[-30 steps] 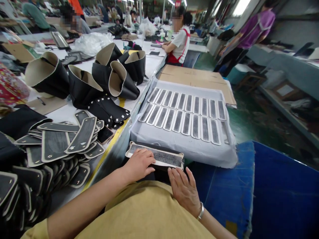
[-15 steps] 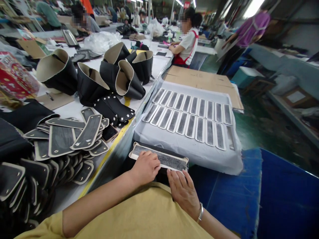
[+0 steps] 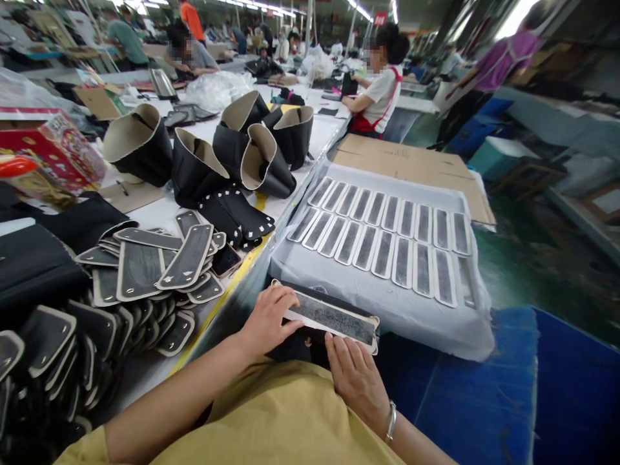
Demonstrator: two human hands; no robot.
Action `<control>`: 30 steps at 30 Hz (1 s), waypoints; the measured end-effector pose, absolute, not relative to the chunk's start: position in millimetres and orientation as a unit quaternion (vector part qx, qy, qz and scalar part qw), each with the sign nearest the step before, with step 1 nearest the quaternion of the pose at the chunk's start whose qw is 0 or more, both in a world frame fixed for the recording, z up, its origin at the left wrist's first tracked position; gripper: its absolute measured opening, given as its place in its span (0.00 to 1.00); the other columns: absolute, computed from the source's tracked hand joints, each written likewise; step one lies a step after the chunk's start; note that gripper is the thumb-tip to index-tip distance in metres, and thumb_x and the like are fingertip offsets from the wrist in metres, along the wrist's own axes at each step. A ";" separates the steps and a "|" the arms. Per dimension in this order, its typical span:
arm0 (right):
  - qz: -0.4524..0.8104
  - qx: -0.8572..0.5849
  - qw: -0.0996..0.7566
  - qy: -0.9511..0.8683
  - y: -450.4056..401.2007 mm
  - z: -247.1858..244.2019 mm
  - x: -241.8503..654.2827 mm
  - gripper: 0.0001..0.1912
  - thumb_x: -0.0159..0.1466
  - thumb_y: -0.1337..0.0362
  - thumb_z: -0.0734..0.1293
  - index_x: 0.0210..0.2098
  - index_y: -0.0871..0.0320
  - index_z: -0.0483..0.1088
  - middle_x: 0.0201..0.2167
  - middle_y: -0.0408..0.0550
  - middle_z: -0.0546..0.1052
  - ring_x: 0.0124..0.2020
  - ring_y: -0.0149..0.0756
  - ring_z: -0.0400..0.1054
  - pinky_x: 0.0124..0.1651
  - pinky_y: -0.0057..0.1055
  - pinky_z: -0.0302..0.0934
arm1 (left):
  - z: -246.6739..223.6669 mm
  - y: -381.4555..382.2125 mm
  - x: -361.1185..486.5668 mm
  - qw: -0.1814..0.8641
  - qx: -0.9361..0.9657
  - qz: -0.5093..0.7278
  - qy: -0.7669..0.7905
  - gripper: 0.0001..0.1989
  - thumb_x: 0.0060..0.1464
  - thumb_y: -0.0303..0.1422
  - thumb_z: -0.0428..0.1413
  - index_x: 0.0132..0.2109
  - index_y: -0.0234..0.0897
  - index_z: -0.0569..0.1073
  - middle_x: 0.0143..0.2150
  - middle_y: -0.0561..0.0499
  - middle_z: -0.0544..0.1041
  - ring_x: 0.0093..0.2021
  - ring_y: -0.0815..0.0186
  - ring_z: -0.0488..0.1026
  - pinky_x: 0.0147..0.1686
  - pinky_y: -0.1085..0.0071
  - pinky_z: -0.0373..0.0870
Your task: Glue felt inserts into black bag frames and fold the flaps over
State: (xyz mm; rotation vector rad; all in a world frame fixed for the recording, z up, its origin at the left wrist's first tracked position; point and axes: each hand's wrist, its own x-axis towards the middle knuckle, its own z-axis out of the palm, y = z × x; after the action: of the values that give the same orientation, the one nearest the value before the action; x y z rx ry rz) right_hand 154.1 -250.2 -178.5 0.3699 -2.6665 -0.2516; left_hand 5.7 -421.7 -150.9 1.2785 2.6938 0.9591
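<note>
A long dark strip with a pale border (image 3: 334, 315) lies in front of my body, on a dark piece beneath it. My left hand (image 3: 271, 320) rests on the strip's left end, thumb spread away from the fingers. On the near edge, towards the right, my right hand (image 3: 357, 378) presses with its fingertips, fingers side by side; its thumb is hidden. Beyond the hands, two rows of similar strips (image 3: 382, 252) lie on a grey-covered board (image 3: 465, 329). To the left is a heap of dark plates with pale edges (image 3: 140, 271).
Black rolled leather pieces (image 3: 194, 168) stand on the white table (image 3: 155, 200), with a red patterned box (image 3: 72, 142) at the left. A cardboard sheet (image 3: 411, 165) lies behind the board. Blue panels (image 3: 484, 381) are at the right. A person in a white shirt (image 3: 382, 97) sits beyond.
My left hand has slid towards the strip's left end, its thumb now apart from the fingers. My right hand stays near the same edge. The whole view has shifted slightly.
</note>
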 end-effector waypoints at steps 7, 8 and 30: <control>-0.078 0.147 0.222 -0.961 -253.9 -178.6 149.2 0.21 0.64 0.74 0.51 0.49 0.70 0.68 0.45 0.57 0.71 0.46 0.44 0.61 0.50 0.41 0.54 | -157.1 -428.0 0.8 0.020 0.448 0.300 0.842 0.04 0.53 0.34 0.55 0.32 0.41 0.72 0.43 0.54 0.70 0.48 0.64 0.62 0.56 0.57 0.48; -0.078 0.149 0.223 -0.960 -254.6 -178.7 148.6 0.21 0.64 0.74 0.50 0.49 0.70 0.68 0.45 0.57 0.71 0.46 0.44 0.61 0.50 0.41 0.54 | -156.7 -425.8 1.5 0.018 0.443 0.297 0.846 0.05 0.54 0.34 0.55 0.31 0.40 0.72 0.43 0.53 0.70 0.48 0.64 0.62 0.57 0.57 0.48; -0.092 0.186 0.226 -0.952 -270.2 -181.6 127.2 0.18 0.64 0.75 0.53 0.50 0.71 0.67 0.45 0.58 0.71 0.45 0.44 0.62 0.47 0.41 0.56 | -169.6 -465.7 -21.4 0.027 0.411 0.371 0.832 0.05 0.52 0.35 0.56 0.36 0.40 0.73 0.47 0.49 0.69 0.52 0.61 0.62 0.54 0.61 0.58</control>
State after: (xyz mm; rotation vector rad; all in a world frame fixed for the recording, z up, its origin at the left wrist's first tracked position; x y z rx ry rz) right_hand 127.2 -270.2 -181.6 0.5137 -2.6233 -0.2536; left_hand -21.4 -465.7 -169.6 1.2701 2.5709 1.1463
